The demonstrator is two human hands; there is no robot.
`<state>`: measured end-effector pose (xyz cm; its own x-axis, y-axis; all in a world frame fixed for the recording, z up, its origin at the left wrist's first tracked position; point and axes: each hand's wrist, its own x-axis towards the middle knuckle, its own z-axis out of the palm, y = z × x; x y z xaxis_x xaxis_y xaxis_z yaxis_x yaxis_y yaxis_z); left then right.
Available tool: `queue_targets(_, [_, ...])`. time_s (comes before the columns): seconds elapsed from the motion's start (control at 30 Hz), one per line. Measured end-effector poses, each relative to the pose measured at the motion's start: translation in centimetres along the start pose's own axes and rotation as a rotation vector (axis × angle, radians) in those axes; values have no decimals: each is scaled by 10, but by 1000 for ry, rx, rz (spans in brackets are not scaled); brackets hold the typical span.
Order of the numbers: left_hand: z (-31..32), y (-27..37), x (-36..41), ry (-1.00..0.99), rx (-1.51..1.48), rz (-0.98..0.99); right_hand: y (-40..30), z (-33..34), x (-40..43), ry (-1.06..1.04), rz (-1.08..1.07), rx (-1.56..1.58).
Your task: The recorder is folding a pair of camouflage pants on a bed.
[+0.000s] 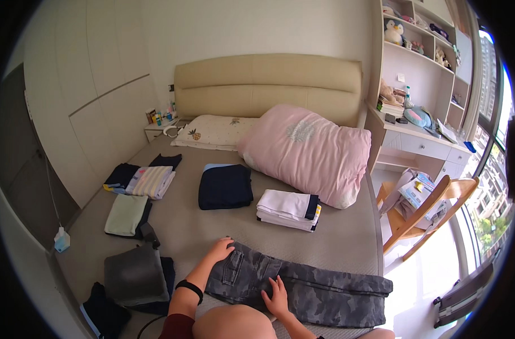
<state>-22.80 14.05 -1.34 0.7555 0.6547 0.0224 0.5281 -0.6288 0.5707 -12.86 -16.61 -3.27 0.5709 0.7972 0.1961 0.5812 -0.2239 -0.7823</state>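
A pair of grey camouflage cargo trousers (325,292) lies lengthwise across the near part of the bed, one leg over the other, hems to the right. At the trousers' left end, by a flapped pocket, my left hand (221,250) rests on the upper edge. My right hand (276,294) lies on the fabric near the middle, fingers spread. Neither hand visibly grips the cloth. My bare knee shows in front of the trousers and hides a little of their lower edge.
Folded white clothes (287,209) and a folded navy garment (225,186) lie beyond the trousers. Further left are a light green folded garment (126,215) and a dark grey folded item (134,274). A pink quilt (308,152) fills the far right. A wooden chair (427,212) stands beside the bed.
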Motion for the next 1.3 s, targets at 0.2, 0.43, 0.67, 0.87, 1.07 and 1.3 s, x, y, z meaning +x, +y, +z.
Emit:
queue_targets(0.2, [-11, 1, -5, -47, 24, 50, 3, -4, 40, 115, 167, 310])
queue_targets(0.43, [-16, 12, 11, -126, 42, 115, 6, 9, 77, 127, 554, 553])
queue_targets(0.67, [-36, 7, -10, -53, -173, 133, -54, -3, 79, -228, -33, 380])
queue_targets(0.87, [-39, 15, -11, 27, -303, 158, -81, -1, 83, -443, -109, 526])
queue_targets(1.07, [-30, -2, -13, 49, -438, 135, -105, -9, 85, -467, -14, 631])
queue_targets(1.3, [-28, -6, -2, 89, -232, 153, -95, -22, 82, -369, 167, 637])
